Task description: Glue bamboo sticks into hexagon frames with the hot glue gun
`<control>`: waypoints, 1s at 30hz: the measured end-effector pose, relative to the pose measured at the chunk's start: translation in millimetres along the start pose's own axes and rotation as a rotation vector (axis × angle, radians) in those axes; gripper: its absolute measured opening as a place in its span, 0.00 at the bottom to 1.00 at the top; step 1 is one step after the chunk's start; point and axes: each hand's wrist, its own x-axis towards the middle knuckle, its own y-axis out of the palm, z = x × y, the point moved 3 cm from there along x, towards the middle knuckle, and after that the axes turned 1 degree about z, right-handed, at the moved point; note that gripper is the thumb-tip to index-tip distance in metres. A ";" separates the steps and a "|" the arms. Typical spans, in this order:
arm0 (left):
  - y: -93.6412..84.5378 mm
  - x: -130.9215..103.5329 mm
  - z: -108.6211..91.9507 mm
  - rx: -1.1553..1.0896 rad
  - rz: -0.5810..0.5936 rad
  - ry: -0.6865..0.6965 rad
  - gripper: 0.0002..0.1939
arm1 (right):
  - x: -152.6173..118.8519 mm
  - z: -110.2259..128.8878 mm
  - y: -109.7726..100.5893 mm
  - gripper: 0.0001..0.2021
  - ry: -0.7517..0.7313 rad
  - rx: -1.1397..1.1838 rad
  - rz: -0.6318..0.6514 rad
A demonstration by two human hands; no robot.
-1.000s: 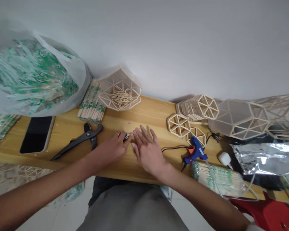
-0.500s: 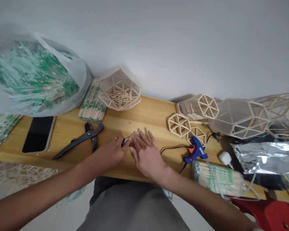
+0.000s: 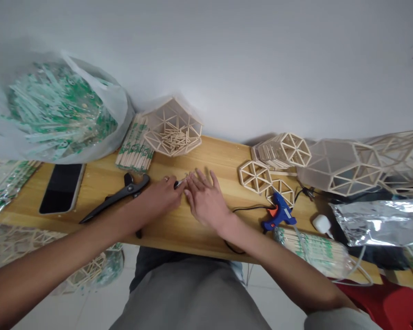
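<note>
My left hand is closed around a small black cutter with a silvery metal blade, most of it hidden in the fingers. My right hand lies palm down on the wooden table, its fingers spread. Its fingertips are right by the blade's tip; whether they pin a small piece there I cannot tell. Large black shears lie left of my left hand, partly under the forearm. Beyond the hands, an open lattice container made of sticks holds many short cut sticks.
A blue glue gun with a cord rests right of my hands, beside hexagonal stick frames. Packs of wrapped chopsticks, a phone and a plastic bag of wrappers occupy the left. Foil packaging is far right.
Both hands have slid a little toward the wall, keeping together, with the cutter still in the left. The view has shifted slightly.
</note>
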 end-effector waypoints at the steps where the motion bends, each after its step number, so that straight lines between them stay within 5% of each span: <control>1: -0.4 -0.6 -0.6 0.003 -0.005 0.014 0.19 | -1.5 0.5 0.1 0.25 -0.007 0.005 0.002; 10: -1.2 7.6 10.9 -0.044 0.019 -0.079 0.21 | 10.9 -1.9 -1.0 0.25 0.007 -0.010 0.017; 16: 16.0 -18.5 -15.4 -0.068 -0.138 -0.068 0.26 | -31.1 2.7 7.1 0.26 0.030 -0.023 -0.025; 21: 20.8 -21.3 -16.7 -0.029 -0.277 -0.006 0.28 | -44.1 -2.0 12.4 0.27 0.093 -0.030 -0.031; 30: 19.7 -4.3 -13.0 -0.017 -0.202 0.059 0.27 | -27.1 -17.7 4.2 0.27 0.077 -0.015 0.014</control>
